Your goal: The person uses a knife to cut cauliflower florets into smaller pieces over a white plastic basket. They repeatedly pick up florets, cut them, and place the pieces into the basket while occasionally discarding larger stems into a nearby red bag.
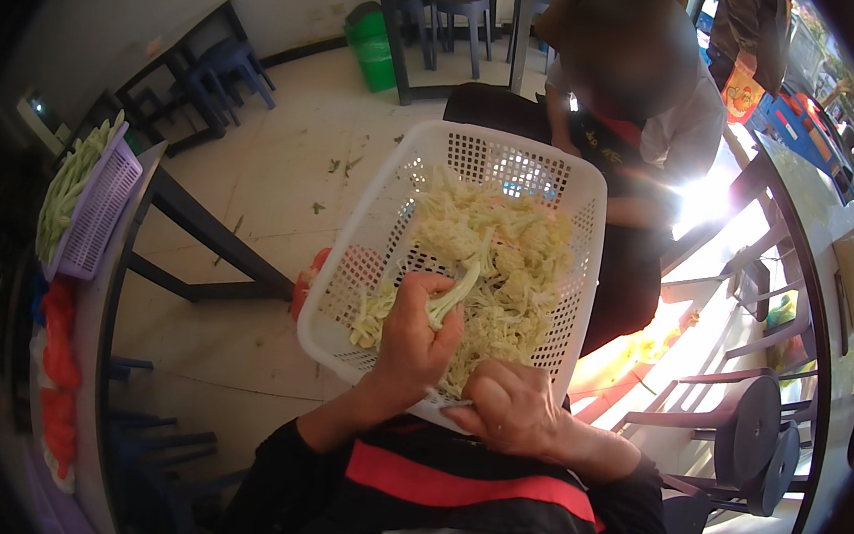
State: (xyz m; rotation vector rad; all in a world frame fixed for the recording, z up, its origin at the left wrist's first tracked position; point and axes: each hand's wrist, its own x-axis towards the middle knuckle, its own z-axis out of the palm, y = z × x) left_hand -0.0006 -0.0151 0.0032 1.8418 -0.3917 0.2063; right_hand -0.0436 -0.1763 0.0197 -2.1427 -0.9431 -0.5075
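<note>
A white plastic basket [361, 224] sits before me with cut cauliflower florets [522, 248] inside. My left hand [421, 338] is closed around a cauliflower piece [461, 292], its pale stem pointing up and away from me. Close to the basket's near rim, my right hand [510, 409] grips a small thin blade [454, 404], apparently a knife; its handle is hidden in the fist. Loose small florets and stem bits lie in the basket around both hands.
Opposite me sits a person [625, 139], close to the basket's far right side. A purple basket of green beans [105, 204] and red plastic bags [59, 373] rest on the left table. Stools [747, 424] stand right. Leaf scraps [335, 166] litter the floor.
</note>
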